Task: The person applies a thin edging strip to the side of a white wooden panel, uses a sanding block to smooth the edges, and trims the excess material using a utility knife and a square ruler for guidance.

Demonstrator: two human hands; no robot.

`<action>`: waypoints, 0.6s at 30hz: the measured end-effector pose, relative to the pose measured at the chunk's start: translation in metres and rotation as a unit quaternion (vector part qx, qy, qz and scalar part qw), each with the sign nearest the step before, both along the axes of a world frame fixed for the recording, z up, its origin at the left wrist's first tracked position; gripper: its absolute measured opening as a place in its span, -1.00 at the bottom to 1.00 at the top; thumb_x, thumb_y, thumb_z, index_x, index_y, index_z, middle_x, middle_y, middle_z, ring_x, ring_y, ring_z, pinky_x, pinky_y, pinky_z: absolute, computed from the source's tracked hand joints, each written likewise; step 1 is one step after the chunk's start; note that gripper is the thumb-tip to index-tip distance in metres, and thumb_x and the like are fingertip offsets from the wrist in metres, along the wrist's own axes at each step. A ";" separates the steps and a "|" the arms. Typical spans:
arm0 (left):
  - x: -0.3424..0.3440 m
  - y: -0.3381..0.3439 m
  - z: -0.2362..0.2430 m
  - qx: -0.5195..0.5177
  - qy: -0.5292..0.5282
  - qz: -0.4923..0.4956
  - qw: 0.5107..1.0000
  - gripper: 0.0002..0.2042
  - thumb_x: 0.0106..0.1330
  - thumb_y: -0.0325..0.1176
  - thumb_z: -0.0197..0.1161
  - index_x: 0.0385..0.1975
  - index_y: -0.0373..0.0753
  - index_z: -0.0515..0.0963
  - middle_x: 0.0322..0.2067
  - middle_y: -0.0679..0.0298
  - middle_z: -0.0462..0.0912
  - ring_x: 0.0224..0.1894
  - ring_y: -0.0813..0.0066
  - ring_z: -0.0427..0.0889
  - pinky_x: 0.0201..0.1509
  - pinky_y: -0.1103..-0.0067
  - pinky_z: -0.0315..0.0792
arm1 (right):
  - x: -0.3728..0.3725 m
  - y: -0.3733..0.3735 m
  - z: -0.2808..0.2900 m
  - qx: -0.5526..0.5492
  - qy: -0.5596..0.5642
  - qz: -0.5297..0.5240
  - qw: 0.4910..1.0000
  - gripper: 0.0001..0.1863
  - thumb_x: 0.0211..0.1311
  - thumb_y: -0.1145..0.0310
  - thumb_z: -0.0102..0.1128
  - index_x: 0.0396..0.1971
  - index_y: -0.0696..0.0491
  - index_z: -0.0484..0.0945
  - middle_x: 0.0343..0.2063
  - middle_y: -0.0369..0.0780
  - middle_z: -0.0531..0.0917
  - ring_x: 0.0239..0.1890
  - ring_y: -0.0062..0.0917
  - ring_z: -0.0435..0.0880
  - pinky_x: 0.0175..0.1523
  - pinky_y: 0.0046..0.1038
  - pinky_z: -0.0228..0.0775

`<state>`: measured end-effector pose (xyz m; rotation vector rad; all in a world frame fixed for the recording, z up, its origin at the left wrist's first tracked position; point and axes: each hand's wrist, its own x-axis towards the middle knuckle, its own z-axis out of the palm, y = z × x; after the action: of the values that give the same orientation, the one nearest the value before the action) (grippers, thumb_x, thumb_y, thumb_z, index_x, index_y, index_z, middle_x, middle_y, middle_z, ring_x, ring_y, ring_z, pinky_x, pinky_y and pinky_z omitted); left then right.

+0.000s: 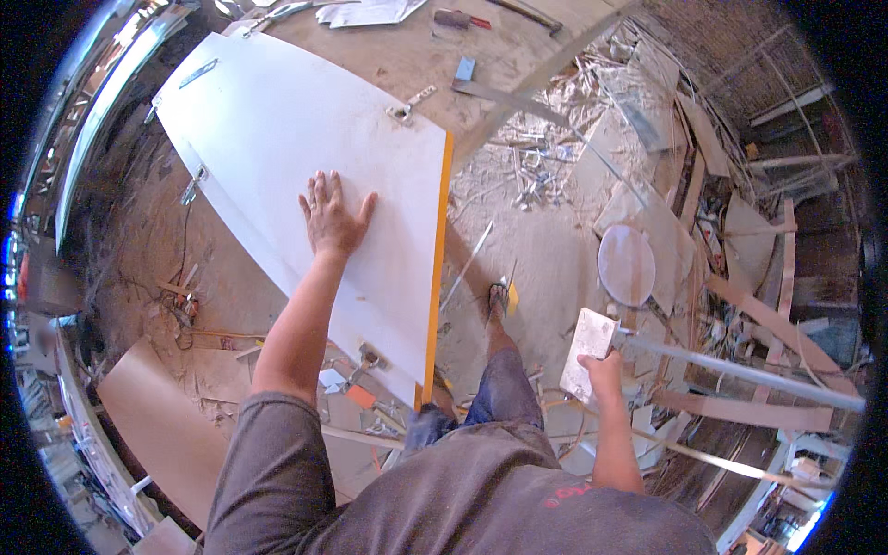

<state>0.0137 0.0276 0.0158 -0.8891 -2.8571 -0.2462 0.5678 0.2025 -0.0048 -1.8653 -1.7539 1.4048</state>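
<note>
Closest in, the right hand (603, 368) was curled around the bottom edge of a small pale rectangular board (586, 352), holding it out to the side over the littered floor (555, 250). A sandalled foot (499, 298) stood just past the knee. Further out, the left hand (330, 217) lay flat with fingers spread, gripping nothing, on a big white panel (305, 139) with an orange edge strip (437, 268). Way at the back, 1 red-handled tool (461, 18) sat on the bench (407, 55).
</note>
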 end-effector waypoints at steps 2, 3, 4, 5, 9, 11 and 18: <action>0.002 0.001 0.005 -0.002 -0.011 0.003 1.000 -0.10 0.40 0.32 0.11 0.50 -0.33 0.21 0.53 -0.09 0.14 0.62 0.03 -0.02 0.66 0.11 -0.18 | -0.036 0.048 0.005 -0.067 0.101 0.015 0.993 -0.37 -0.02 0.60 0.46 0.15 0.23 0.51 -0.05 -0.11 0.72 -0.02 -0.31 0.74 0.15 -0.28 0.55; 0.003 0.001 0.002 0.004 -0.014 -0.004 1.000 -0.10 0.40 0.30 0.13 0.50 -0.33 0.21 0.53 -0.09 0.13 0.62 0.02 -0.02 0.66 0.11 -0.18 | -0.062 0.076 0.013 -0.103 0.147 0.021 0.983 -0.35 -0.01 0.59 0.46 0.18 0.22 0.49 -0.04 -0.11 0.71 -0.03 -0.32 0.74 0.15 -0.29 0.56; 0.004 -0.004 0.002 0.004 -0.014 -0.006 1.000 -0.10 0.40 0.29 0.15 0.50 -0.34 0.20 0.53 -0.09 0.13 0.62 0.02 -0.02 0.66 0.11 -0.18 | -0.097 0.104 0.020 -0.117 0.157 0.048 0.979 -0.33 0.07 0.56 0.44 0.24 0.21 0.44 -0.01 -0.12 0.70 -0.01 -0.36 0.73 0.14 -0.32 0.58; 0.001 0.000 0.003 0.013 -0.012 -0.010 1.000 -0.11 0.39 0.27 0.17 0.50 -0.34 0.20 0.53 -0.09 0.12 0.62 0.02 -0.02 0.65 0.11 -0.18 | -0.139 0.134 0.026 -0.124 0.193 0.055 0.972 -0.36 0.11 0.54 0.42 0.24 0.21 0.44 0.00 -0.12 0.69 0.00 -0.37 0.72 0.13 -0.32 0.59; 0.002 -0.005 0.006 -0.015 -0.026 0.007 1.000 -0.11 0.39 0.22 0.21 0.52 -0.35 0.17 0.54 -0.09 0.10 0.62 0.01 -0.02 0.65 0.10 -0.18 | -0.330 0.233 0.056 -0.102 0.264 0.171 0.944 -0.40 0.20 0.47 0.41 0.24 0.21 0.43 0.01 -0.13 0.68 -0.02 -0.41 0.71 0.06 -0.31 0.62; 0.000 -0.001 0.006 -0.014 -0.027 -0.002 1.000 -0.11 0.37 0.17 0.27 0.53 -0.31 0.16 0.55 -0.06 0.08 0.62 0.01 -0.03 0.65 0.10 -0.19 | -0.414 0.303 0.051 -0.059 0.214 0.228 0.948 -0.29 0.21 0.40 0.48 0.35 0.13 0.37 0.03 -0.14 0.66 -0.03 -0.42 0.71 -0.01 -0.30 0.66; -0.004 -0.002 0.005 0.000 -0.029 0.000 1.000 -0.09 0.29 0.08 0.39 0.55 -0.22 0.15 0.57 0.06 0.07 0.63 0.06 -0.04 0.65 0.10 -0.18 | -0.610 0.391 0.061 0.354 -0.067 0.421 0.832 -0.15 0.19 -0.18 0.39 0.34 0.06 0.44 0.15 0.07 0.65 0.13 -0.07 0.70 0.25 -0.11 0.49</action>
<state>0.0101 0.0260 0.0209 -0.8952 -2.9105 -0.2773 -0.0425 0.5938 0.0561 -0.8087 -2.8220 0.5707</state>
